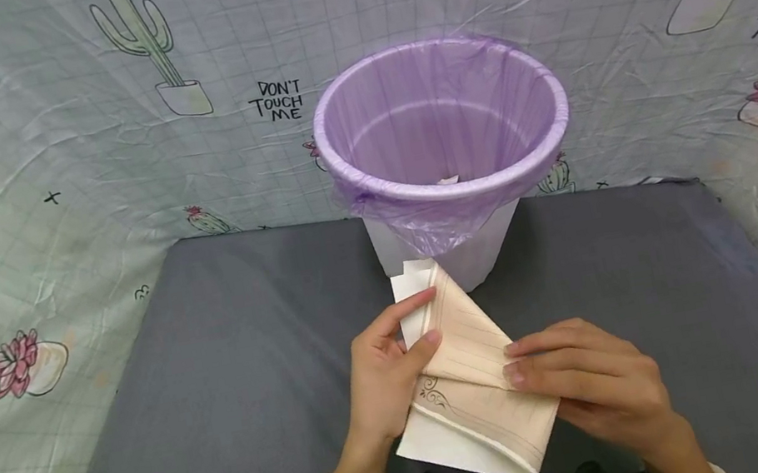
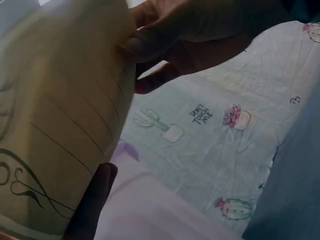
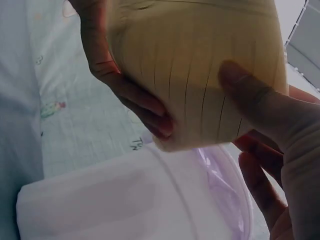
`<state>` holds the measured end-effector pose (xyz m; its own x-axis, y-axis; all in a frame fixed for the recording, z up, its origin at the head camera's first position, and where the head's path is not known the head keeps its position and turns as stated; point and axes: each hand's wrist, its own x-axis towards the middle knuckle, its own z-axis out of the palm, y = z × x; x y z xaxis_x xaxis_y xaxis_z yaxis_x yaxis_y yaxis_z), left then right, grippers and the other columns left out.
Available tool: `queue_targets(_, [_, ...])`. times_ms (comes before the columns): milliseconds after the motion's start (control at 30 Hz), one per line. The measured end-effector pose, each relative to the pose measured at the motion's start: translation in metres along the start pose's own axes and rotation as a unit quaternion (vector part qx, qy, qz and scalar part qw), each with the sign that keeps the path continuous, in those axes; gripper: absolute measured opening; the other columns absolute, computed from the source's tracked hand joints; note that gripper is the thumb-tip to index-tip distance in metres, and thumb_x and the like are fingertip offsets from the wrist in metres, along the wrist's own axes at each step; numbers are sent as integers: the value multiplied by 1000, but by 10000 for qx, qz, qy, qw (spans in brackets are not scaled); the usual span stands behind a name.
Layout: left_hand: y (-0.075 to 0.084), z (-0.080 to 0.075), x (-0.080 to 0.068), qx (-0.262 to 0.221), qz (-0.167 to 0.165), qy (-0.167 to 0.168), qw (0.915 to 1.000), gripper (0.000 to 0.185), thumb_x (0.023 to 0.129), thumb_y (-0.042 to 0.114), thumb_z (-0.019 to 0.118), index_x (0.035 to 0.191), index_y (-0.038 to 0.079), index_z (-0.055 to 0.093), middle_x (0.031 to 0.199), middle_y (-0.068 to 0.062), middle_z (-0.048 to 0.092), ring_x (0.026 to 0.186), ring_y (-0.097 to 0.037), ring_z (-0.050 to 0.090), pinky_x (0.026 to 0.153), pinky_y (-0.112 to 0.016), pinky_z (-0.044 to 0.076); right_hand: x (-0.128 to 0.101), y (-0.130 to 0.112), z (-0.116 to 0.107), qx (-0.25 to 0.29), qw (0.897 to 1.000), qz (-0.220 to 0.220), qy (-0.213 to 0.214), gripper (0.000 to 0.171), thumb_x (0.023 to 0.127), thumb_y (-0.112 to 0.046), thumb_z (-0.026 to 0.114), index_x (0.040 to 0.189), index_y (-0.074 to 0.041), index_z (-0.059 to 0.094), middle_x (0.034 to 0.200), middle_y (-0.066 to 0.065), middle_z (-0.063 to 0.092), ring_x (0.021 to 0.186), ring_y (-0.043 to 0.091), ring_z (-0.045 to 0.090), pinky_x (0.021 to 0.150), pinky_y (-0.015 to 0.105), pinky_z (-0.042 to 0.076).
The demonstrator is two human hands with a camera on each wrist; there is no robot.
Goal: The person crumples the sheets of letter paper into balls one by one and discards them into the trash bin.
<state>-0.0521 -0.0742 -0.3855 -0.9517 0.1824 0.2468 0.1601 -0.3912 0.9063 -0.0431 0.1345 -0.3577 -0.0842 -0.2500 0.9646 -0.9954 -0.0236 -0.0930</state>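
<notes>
Both hands pinch a folded beige paper napkin with thin stripes (image 1: 471, 372); left hand (image 1: 385, 379) holds its upper end, right hand (image 1: 595, 384) its middle. Its long axis points toward the purple-lined white plastic bin (image 1: 443, 149).

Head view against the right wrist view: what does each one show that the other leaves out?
Only the head view shows the grey table, the whole purple-lined bin with a white scrap inside, and the scroll print on the beige paper packet. Only the right wrist view shows the right hand from below, thumb pressed on the packet's lined face, with the bin rim close under it. Both show the left hand and right hand holding the packet, and the cactus-print backdrop.
</notes>
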Motion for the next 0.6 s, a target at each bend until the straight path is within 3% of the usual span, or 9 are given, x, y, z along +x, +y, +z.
queue_targets(100, [0, 2, -3, 355, 270, -190, 9988, 38, 89, -6, 62, 126, -1, 58, 71, -24, 64, 57, -26, 67, 48, -41, 55, -1, 1, 0, 231, 9997, 62, 66, 15, 84, -6, 74, 88, 8, 71, 79, 18, 70, 67, 28, 66, 58, 29, 50])
queue_targets(200, [0, 2, -4, 543, 554, -389, 9962, 36, 90, -8, 61, 125, -3, 59, 61, -24, 61, 54, -23, 65, 44, -41, 53, -1, 0, -1, 365, 9985, 398, -4, 18, 84, -8, 73, 89, 9, 70, 80, 15, 71, 62, 21, 65, 53, 22, 47])
queue_targets(267, [1, 2, -4, 587, 677, -526, 9946, 35, 89, -10, 59, 124, -5, 59, 63, -23, 61, 56, -21, 65, 44, -40, 53, -3, -1, -2, 391, 9967, 704, -66, 22, 85, -12, 72, 91, 10, 70, 80, 12, 71, 59, 14, 62, 49, 16, 43])
queue_targets(467, [2, 3, -2, 1013, 1117, -1004, 9835, 32, 89, -12, 59, 120, -6, 61, 105, -20, 64, 81, -24, 61, 63, -31, 55, -9, -5, -5, -186, 9886, 1476, -213, 38, 80, -28, 74, 97, 6, 72, 73, 5, 69, 48, 0, 43, 45, 6, 30])
queue_targets(533, [1, 3, -1, 1244, 1261, -1128, 9777, 33, 88, -11, 60, 121, -5, 61, 101, -17, 64, 75, -22, 59, 60, -27, 53, -13, -5, -5, -441, 9845, 1682, -235, 42, 77, -32, 75, 99, 4, 73, 68, 4, 67, 46, -1, 40, 45, 6, 31])
queue_targets(600, [0, 4, -1, 1415, 1299, -1185, 9742, 33, 89, -10, 61, 121, -3, 61, 78, -10, 61, 56, -14, 52, 48, -22, 47, -16, -5, -6, -663, 9782, 1946, -282, 44, 78, -34, 74, 102, 3, 72, 66, 3, 67, 46, -2, 40, 45, 7, 32])
